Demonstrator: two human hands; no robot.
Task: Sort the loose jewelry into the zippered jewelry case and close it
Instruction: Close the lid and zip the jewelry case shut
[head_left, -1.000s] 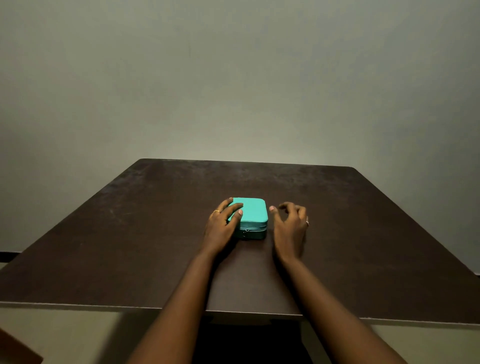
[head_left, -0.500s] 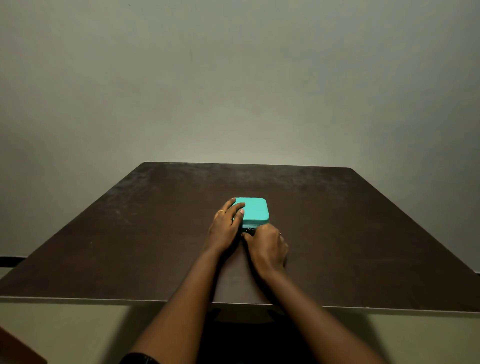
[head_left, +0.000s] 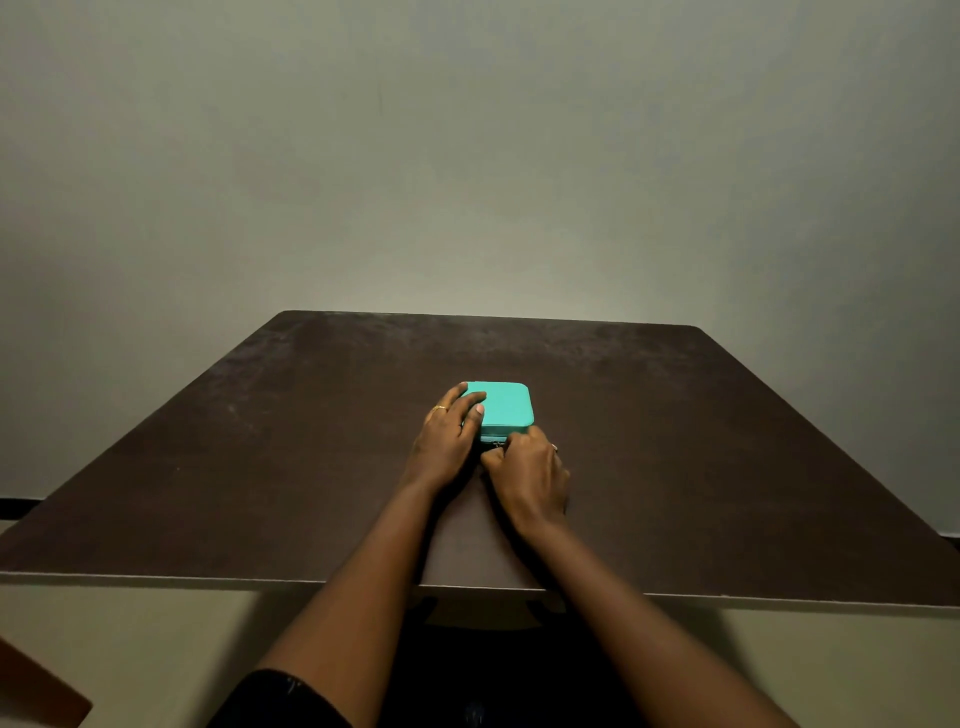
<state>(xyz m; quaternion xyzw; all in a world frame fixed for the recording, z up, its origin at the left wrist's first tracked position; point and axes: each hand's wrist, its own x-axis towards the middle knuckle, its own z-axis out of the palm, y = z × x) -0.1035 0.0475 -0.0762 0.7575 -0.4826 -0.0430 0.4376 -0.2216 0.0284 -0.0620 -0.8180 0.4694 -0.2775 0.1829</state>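
Note:
A small teal zippered jewelry case (head_left: 506, 405) lies with its lid down near the middle of the dark table (head_left: 675, 441). My left hand (head_left: 449, 439) rests on the case's left side, its fingers lying straight over the lid. My right hand (head_left: 527, 473) is at the case's near front edge, fingers curled, pinching the small metal zipper pull (head_left: 497, 444). No loose jewelry shows on the table; I see only rings worn on both hands.
The brown table meets a plain grey wall behind it. Its near edge (head_left: 208, 578) runs across the lower part of the view. A brown object's corner (head_left: 36, 691) shows at the bottom left, below table level.
My right hand has moved from the case's right side to its front edge and curled onto the zipper pull. My left hand has stayed on the lid.

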